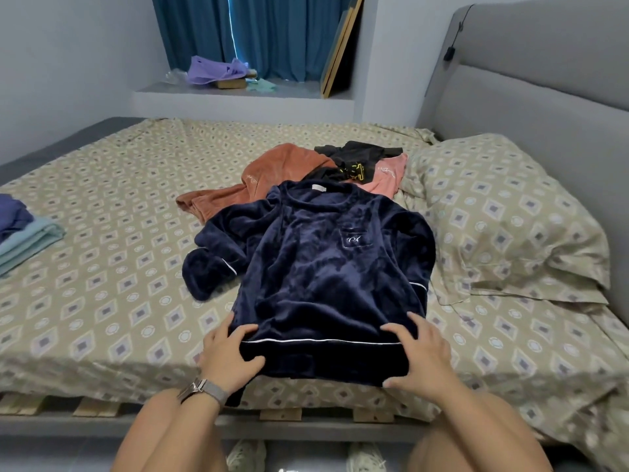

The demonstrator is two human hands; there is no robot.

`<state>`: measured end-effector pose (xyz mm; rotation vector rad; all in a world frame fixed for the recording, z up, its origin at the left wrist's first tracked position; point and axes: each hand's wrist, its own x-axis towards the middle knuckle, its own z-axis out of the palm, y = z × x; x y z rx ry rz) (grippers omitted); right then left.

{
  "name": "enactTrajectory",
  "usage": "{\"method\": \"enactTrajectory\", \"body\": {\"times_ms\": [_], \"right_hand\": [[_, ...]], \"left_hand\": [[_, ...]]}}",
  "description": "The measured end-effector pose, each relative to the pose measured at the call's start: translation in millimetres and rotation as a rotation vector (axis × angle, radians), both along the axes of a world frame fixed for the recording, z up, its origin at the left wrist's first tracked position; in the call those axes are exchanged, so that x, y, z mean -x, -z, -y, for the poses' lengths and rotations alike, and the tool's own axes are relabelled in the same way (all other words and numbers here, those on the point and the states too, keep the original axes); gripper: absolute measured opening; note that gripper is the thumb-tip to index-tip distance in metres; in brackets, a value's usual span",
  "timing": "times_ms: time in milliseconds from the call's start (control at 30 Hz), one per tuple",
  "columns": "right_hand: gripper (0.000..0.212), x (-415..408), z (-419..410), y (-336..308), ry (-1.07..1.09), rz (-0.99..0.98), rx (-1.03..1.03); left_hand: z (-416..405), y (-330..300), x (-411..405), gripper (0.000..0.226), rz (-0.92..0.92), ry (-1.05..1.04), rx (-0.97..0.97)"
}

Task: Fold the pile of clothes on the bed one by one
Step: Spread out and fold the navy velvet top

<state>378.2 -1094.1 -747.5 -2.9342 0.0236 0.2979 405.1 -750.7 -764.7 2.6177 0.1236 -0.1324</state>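
Observation:
A navy velvet pyjama top (316, 267) with white piping lies spread front-up on the bed (102, 301), collar away from me, hem at the near edge. My left hand (226, 352) grips the hem's left corner, thumb on top. My right hand (417, 352) grips the hem's right corner the same way. Behind the top lies a pile of unfolded clothes: a rust-brown garment (258, 178), a black one with yellow print (354, 158) and a pink one (384, 178).
Folded clothes (23, 233) are stacked at the bed's left edge. A pillow (503, 219) lies on the right against the grey headboard (544, 97). A window ledge (238, 93) with bags sits behind the bed. Shoes (245, 454) stand on the floor between my knees.

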Motion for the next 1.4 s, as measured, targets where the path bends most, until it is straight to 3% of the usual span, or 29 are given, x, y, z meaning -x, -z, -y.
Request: {"method": "enactTrajectory", "body": {"times_ms": [100, 167, 267, 400, 467, 533, 633, 733, 800, 867, 967, 1033, 1100, 1200, 1267, 1400], "right_hand": [[0.097, 4, -18, 16, -0.139, -0.069, 0.183], [0.103, 1, -21, 23, -0.118, -0.089, 0.311], [0.096, -11, -21, 17, -0.064, 0.018, 0.216], [0.074, -17, -13, 10, 0.038, 0.229, -0.321], [0.065, -16, -7, 1, 0.14, 0.363, -0.587], [0.056, -15, 2, -5, 0.221, 0.426, -0.681], [0.053, -15, 13, -5, 0.343, 0.481, -0.654], [0.048, -13, 11, -12, 0.534, 0.636, -0.717], [0.036, -11, 8, -24, 0.678, 0.71, -0.854], [0.03, -11, 8, -27, 0.815, 0.646, -1.004], [0.045, -16, 5, -19, 0.961, 0.278, -1.238], [0.046, -18, 1, -10, 1.002, 0.109, -1.379], [0.036, -19, 2, -4, 0.969, 0.136, -1.343], [0.05, -16, 15, -5, 0.995, 0.427, -1.168], [0.053, -14, 30, -7, 1.06, 0.619, -1.09], [0.055, -12, 44, -2, 1.061, 0.69, -1.001]], "left_hand": [[7, 5, 14, 0.116, -0.05, 0.199, -0.325], [6, 11, 17, 0.123, -0.039, 0.179, -0.414], [-1, 10, 6, 0.106, 0.076, 0.047, -0.107], [-4, -5, -4, 0.057, 0.218, -0.107, 0.539], [-7, -12, -4, 0.045, 0.233, -0.128, 0.691], [-9, -12, -3, 0.055, 0.243, -0.097, 0.634], [-5, -14, 2, 0.066, 0.343, -0.1, 0.412], [3, -23, 5, 0.058, 0.485, -0.229, 0.378], [4, -27, 6, 0.047, 0.481, -0.34, 0.395], [4, -28, 4, 0.038, 0.308, -0.407, 0.444], [2, -20, -3, 0.037, -0.066, -0.353, 0.69], [4, -19, -6, 0.039, -0.082, -0.33, 0.795], [8, -30, -3, 0.029, 0.136, -0.302, 0.862], [-2, -36, 3, 0.045, 0.401, -0.446, 0.87], [-13, -30, 2, 0.059, 0.475, -0.563, 0.827], [-27, -18, -2, 0.063, 0.422, -0.589, 0.517]]}}
